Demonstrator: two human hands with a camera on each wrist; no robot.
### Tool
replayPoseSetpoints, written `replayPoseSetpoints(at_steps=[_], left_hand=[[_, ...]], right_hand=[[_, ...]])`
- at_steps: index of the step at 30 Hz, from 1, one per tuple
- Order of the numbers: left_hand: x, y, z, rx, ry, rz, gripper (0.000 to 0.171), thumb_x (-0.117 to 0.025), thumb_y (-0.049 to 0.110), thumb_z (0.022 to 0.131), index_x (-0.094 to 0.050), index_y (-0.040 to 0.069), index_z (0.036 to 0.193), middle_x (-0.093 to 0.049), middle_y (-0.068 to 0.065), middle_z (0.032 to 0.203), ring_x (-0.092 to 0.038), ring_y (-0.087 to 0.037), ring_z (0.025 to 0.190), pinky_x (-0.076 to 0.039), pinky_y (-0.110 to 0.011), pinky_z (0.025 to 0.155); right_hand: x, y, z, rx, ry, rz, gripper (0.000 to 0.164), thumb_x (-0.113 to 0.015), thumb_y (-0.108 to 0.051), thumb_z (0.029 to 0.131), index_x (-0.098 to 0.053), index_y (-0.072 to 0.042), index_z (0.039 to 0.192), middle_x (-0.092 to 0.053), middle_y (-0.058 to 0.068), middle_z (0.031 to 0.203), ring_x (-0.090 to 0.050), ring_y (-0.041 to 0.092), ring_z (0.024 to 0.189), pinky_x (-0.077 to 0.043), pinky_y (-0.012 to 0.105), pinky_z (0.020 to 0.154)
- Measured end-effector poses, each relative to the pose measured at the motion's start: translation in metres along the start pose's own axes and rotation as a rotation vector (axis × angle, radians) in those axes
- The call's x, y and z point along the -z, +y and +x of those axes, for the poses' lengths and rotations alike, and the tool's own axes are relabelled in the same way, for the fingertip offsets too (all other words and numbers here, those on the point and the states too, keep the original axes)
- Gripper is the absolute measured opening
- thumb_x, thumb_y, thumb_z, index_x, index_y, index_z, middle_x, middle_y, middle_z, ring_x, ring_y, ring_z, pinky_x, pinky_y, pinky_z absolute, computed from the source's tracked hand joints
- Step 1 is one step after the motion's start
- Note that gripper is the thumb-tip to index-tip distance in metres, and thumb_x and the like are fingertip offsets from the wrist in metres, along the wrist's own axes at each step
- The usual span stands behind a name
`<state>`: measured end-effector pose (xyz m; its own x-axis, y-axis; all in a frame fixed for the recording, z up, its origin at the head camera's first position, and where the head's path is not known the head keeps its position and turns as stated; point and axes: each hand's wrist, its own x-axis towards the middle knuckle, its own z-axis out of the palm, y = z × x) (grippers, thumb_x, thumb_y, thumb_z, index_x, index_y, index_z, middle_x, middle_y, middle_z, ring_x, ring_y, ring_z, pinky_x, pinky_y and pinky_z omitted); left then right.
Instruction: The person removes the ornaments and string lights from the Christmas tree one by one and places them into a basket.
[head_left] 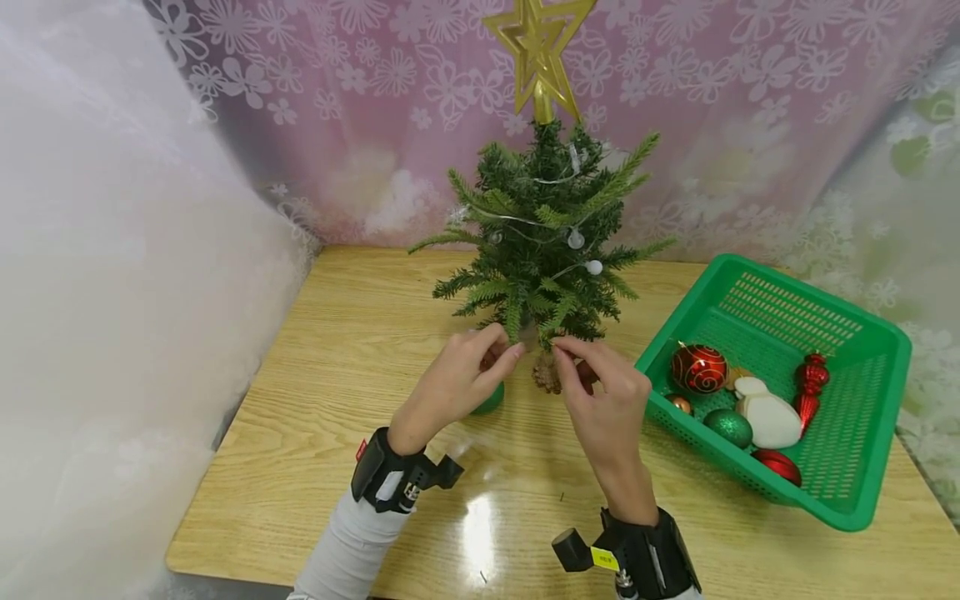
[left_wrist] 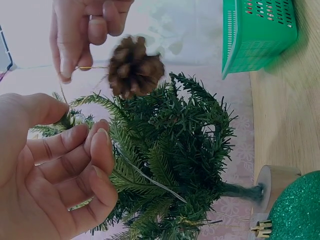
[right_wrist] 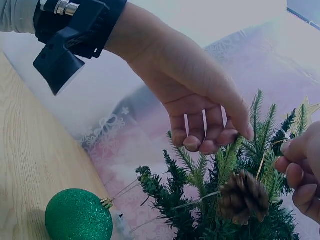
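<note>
A small artificial Christmas tree point(head_left: 536, 208) with a gold star point(head_left: 542, 50) on top stands in front of both hands. The left hand point(head_left: 457, 375) pinches the tip of a green branch point(right_wrist: 227, 159) between thumb and index finger. The right hand point(head_left: 607, 392) pinches a thin gold string point(left_wrist: 92, 67) that has a brown pine cone point(left_wrist: 134, 67) on it. In the right wrist view the pine cone hangs below the right fingertips, close against the branches. A green glitter ball point(right_wrist: 79, 215) hangs low on the tree, partly hidden behind the left hand in the head view.
At the right of the wooden table point(head_left: 300, 433) sits a green basket point(head_left: 855, 500). It holds a red patterned ball point(head_left: 699, 369), a green ball point(head_left: 727, 427), a white flat ornament point(head_left: 771, 419) and a red spiral ornament point(head_left: 812, 387). String lights point(head_left: 575, 239) wind through the tree; a flowered curtain point(head_left: 360, 125) is behind.
</note>
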<state>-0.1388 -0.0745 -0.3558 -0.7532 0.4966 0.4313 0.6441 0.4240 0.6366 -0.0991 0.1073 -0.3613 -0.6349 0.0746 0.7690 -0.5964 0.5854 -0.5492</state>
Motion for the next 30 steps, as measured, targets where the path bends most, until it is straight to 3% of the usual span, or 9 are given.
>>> replayPoseSetpoints(at_steps=[10,18,23,30], left_hand=[[-0.003,-0.003,-0.001,-0.006,0.001,0.001,0.019,-0.053,0.016,0.1,-0.056,0.01,0.083,-0.052,0.004,0.063,-0.049,-0.009,0.054,-0.041,-0.023,0.053],[-0.004,-0.002,0.001,-0.016,0.015,0.001,0.021,-0.053,0.017,0.1,-0.055,0.011,0.081,-0.05,0.004,0.062,-0.046,-0.005,0.053,-0.04,-0.023,0.052],[-0.005,-0.003,0.001,-0.027,0.013,-0.012,0.021,-0.053,0.016,0.1,-0.053,0.011,0.08,-0.049,0.004,0.062,-0.045,-0.005,0.052,-0.039,-0.023,0.05],[-0.006,-0.004,0.002,-0.012,0.015,-0.013,0.021,-0.053,0.017,0.1,-0.053,0.011,0.08,-0.048,0.005,0.063,-0.047,-0.01,0.054,-0.04,-0.024,0.052]], right_hand=[[-0.006,-0.001,0.025,0.104,-0.06,-0.009,0.01,-0.067,-0.001,0.088,-0.074,-0.001,0.095,-0.064,0.007,0.071,-0.047,0.009,0.051,-0.036,0.021,0.048],[-0.007,-0.004,0.054,0.112,-0.073,0.008,0.01,-0.067,-0.003,0.089,-0.074,0.0,0.095,-0.067,0.01,0.075,-0.053,0.011,0.05,-0.042,0.023,0.049],[0.004,-0.004,0.052,0.098,-0.071,0.053,0.009,-0.068,-0.001,0.088,-0.074,0.001,0.095,-0.066,0.009,0.074,-0.052,0.01,0.052,-0.039,0.019,0.051],[0.021,0.0,0.035,0.044,0.011,0.071,0.011,-0.07,0.002,0.085,-0.075,-0.002,0.094,-0.066,0.007,0.073,-0.052,0.008,0.054,-0.037,0.019,0.053]])
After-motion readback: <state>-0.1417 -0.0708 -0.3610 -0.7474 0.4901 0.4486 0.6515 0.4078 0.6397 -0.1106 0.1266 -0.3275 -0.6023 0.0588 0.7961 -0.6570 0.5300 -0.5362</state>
